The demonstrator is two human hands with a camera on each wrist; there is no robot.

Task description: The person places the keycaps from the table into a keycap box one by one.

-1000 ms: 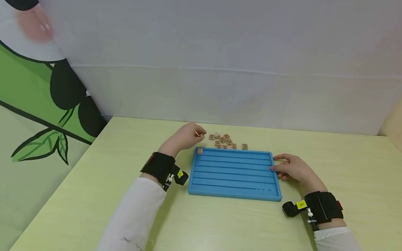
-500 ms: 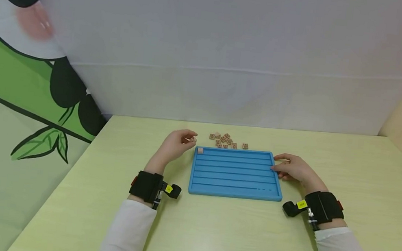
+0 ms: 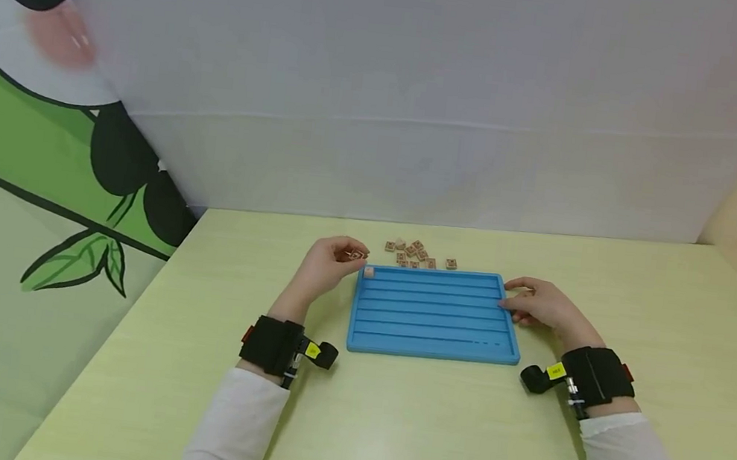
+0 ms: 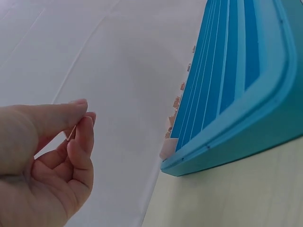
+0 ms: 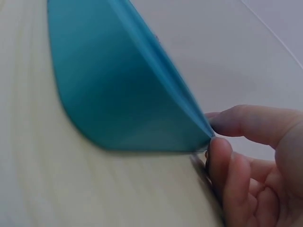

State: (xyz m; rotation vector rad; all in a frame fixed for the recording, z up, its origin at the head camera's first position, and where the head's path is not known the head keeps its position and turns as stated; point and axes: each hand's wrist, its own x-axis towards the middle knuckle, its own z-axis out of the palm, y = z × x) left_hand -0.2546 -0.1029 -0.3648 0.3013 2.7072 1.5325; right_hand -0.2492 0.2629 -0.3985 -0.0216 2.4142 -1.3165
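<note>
My left hand (image 3: 326, 264) pinches a small wooden tile (image 3: 356, 255) with dark markings, just off the upper left corner of a blue ridged tray (image 3: 432, 357). In the left wrist view, only a thin edge of this tile (image 4: 72, 134) shows between thumb and fingertips. One light wooden tile (image 3: 369, 272) sits in the tray's top row at the left end. At the tray's right side, my right hand (image 3: 542, 306) holds the rim between thumb and fingers. The right wrist view has the fingertips (image 5: 220, 146) against the tray's edge.
Several loose wooden tiles (image 3: 416, 250) lie behind the tray, with a single tile (image 3: 451, 264) a little apart to their right. The pale wooden table (image 3: 415, 430) ends at a white cloth backdrop (image 3: 415, 167). A printed panel (image 3: 73, 214) stands at the left.
My left hand first draws back left from near the loose tiles, then shifts slightly right toward the tray's corner, the marked tile now showing in its fingers. The right hand stays at the rim.
</note>
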